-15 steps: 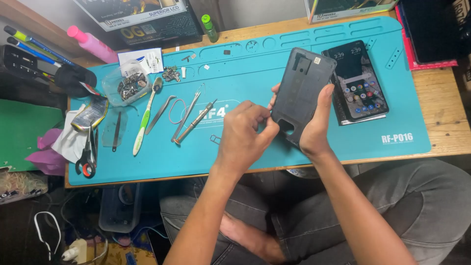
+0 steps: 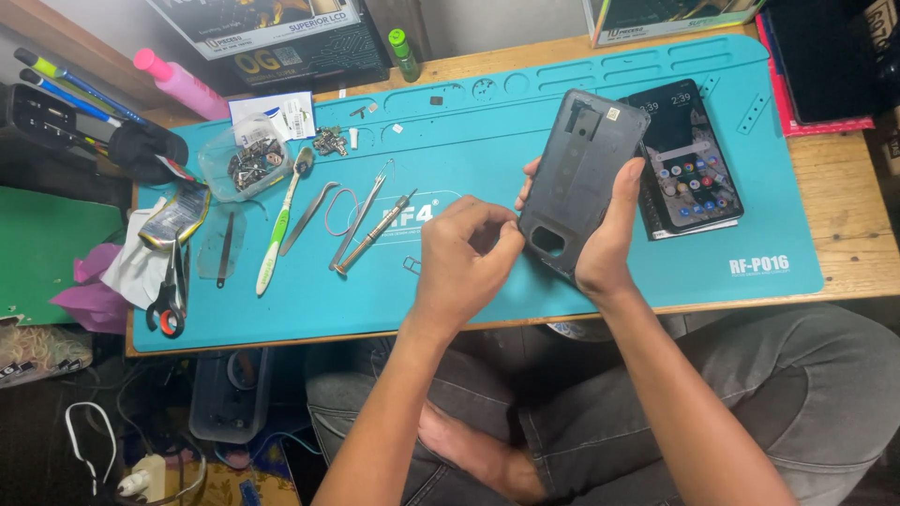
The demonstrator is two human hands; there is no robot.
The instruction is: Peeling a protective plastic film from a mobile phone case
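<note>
Dark grey plastic made up the phone back cover (image 2: 579, 178), which was held tilted above the teal mat (image 2: 525, 122), its inner face toward the camera. The right hand (image 2: 607, 239) wrapped it from the right edge, thumb lying up that side and fingertips showing past the left edge, so its grip was closed on the cover. The left hand (image 2: 464, 262) pinched at the cover's lower left edge, thumb and forefinger drawn narrow; whether anything small sat between them could not be made out. Behind the cover lay a phone (image 2: 689, 159) with its screen lit, its left edge hidden by the cover. Left of the hands, tweezers (image 2: 361, 220), a small screwdriver (image 2: 375, 231) and a green toothbrush (image 2: 279, 225) lay on the mat, with red-handled scissors (image 2: 169, 290) near its left end. A clear plastic tub (image 2: 246, 164) held a heap of small metal parts, too fine to tell apart. A pink bottle (image 2: 178, 82) lay at the back of the wooden worktop (image 2: 844, 197), and boxes along the far edge were cut off by the frame. Compared with half a second before, the cover stood in nearly the same place, and the left hand had stayed at that lower edge.
</note>
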